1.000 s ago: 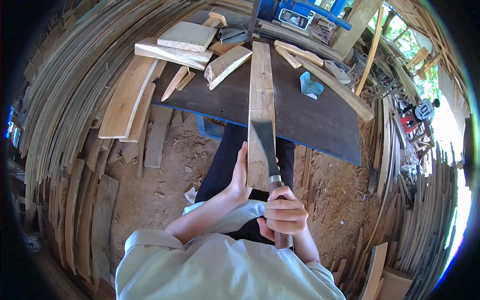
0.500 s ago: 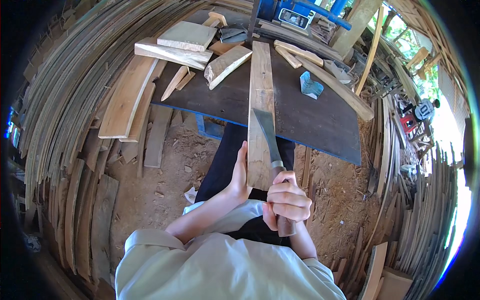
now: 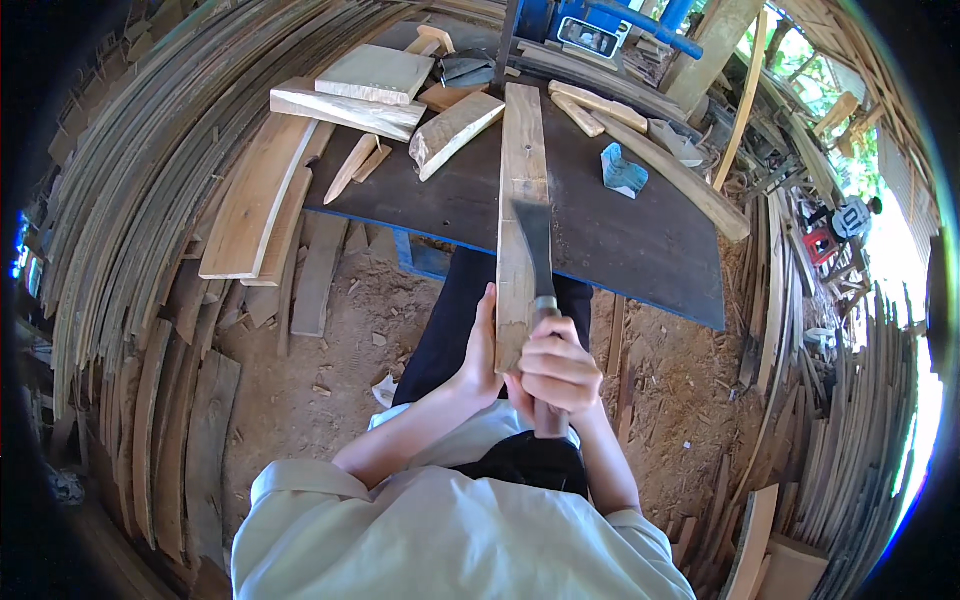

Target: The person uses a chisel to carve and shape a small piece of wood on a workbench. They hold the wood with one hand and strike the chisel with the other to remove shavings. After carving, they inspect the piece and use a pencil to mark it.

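A long, narrow wooden board lies lengthwise on the dark table, its near end reaching past the edge toward my body. Against the left side of that near end is my left hand, steadying the board; some of its fingers are hidden under the wood. My right hand is wrapped round the wooden handle of a chisel. The broad, flared blade points away from me, over the board's right half. Whether the cutting edge touches the wood I cannot tell.
The dark tabletop has a blue edge. On it are a thick wood block, a pale slab, a blue crumpled piece and a long stick. Stacked planks rise at left. A person is far right.
My right hand has shifted a little left and away from me with the chisel, whose blade has slid forward along the board. The left hand stays on the board.
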Tool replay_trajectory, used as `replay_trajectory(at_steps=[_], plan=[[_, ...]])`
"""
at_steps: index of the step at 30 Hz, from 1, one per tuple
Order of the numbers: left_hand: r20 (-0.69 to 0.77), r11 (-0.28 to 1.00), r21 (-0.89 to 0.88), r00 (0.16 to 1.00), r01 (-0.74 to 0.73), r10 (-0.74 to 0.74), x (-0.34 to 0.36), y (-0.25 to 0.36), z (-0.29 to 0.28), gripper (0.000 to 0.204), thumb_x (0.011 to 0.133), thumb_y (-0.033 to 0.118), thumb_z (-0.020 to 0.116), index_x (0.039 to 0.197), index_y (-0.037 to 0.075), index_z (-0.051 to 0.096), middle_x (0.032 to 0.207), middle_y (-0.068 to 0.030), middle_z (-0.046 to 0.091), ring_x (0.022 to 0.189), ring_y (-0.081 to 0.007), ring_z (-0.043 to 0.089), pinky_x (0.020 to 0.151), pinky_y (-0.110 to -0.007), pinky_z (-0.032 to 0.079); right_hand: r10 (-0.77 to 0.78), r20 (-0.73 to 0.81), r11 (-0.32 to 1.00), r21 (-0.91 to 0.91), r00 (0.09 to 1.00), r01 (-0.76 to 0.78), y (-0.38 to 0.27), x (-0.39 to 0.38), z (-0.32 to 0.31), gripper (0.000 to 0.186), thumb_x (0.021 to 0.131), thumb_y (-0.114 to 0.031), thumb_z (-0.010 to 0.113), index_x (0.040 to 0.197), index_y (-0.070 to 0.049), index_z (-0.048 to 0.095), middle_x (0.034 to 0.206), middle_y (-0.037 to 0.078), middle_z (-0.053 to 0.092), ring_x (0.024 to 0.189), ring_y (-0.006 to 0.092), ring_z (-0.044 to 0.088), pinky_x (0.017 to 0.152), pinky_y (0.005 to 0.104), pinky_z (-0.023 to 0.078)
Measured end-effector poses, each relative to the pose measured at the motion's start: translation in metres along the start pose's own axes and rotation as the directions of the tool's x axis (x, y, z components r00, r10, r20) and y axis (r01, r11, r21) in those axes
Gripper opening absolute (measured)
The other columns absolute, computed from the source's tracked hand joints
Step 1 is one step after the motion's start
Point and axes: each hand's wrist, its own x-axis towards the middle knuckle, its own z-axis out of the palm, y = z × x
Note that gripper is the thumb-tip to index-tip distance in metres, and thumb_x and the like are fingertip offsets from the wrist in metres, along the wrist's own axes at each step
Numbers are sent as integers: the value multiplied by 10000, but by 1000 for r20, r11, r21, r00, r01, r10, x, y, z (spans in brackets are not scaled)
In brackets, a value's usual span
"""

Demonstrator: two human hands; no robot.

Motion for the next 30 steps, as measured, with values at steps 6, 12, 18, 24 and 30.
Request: replay_trajectory(at_steps=[6, 12, 18, 24, 30], plan=[[118, 1000, 5, 993, 28, -28, 1, 1, -10, 574, 976, 578, 307, 1221, 108, 528, 987, -47, 611, 844, -152, 601, 790, -316, 495, 76, 111, 997, -11, 991, -75, -13, 3, -8, 235, 622, 62, 687, 561, -71, 503, 629, 18, 528, 644, 184, 577, 772, 355, 464], [21, 982, 180, 998, -63, 60, -3, 0, 2, 552, 991, 550, 285, 1245, 122, 525, 1138, -64, 617, 984, -164, 612, 873, -346, 492, 28, 90, 999, 33, 996, -31, -16, -5, -18, 226, 607, 67, 658, 532, -76, 500, 585, 16, 523, 611, 172, 573, 711, 357, 464], [17, 997, 59, 999, -50, 49, -2, -4, 1, 563, 989, 556, 295, 1252, 114, 523, 1076, -49, 608, 908, -163, 587, 830, -339, 488, 76, 45, 996, 43, 996, -78, 5, 20, -9, 239, 612, 77, 658, 541, -86, 498, 581, 7, 501, 615, 175, 560, 762, 357, 461], [41, 978, 205, 999, -39, 31, -2, 2, -4, 578, 984, 561, 300, 1212, 95, 555, 1064, -78, 623, 955, -196, 606, 838, -360, 507, 17, 88, 999, 49, 996, -21, -20, -3, -17, 240, 591, 58, 657, 512, -91, 487, 564, 7, 520, 577, 165, 567, 682, 338, 457], [-19, 993, 100, 998, -61, 63, -1, -1, 3, 575, 980, 567, 307, 1207, 101, 557, 1046, -76, 619, 950, -186, 606, 840, -364, 504, 59, 66, 994, 83, 996, -65, 9, 19, -18, 262, 628, 69, 670, 548, -72, 465, 584, 19, 483, 581, 187, 529, 746, 361, 455]])
